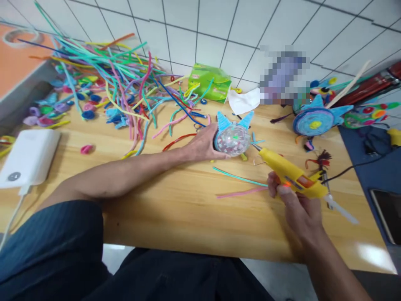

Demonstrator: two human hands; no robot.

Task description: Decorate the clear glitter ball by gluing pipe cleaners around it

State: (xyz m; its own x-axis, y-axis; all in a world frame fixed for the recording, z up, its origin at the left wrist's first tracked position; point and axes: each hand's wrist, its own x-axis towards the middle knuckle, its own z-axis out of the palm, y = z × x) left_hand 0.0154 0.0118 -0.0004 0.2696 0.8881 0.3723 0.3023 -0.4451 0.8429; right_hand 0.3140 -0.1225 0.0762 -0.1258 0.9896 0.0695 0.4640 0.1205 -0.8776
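My left hand (205, 144) is closed round the left side of a clear ball (234, 140) with pinkish and white bits showing through it. Two blue pointed ears (223, 121), apparently of pipe cleaner, stand on its top. In my right hand (296, 205) is a yellow hot glue gun (283, 167), its glowing orange light visible near my thumb. The metal nozzle (257, 147) points left, close to the ball's right side; I cannot tell whether they touch. From the gun's back end sticks a whitish glue stick (344, 211). A teal pipe cleaner (239, 177) and a pink one (241, 192) lie below the ball.
Loose pipe cleaners (125, 79) heap up at the back left, by a green packet (209, 82). A white power bank (29, 156) lies at left. Finished-looking blue eared craft (315, 121) stands at right, near a black cord (347, 168) and a phone (387, 215).
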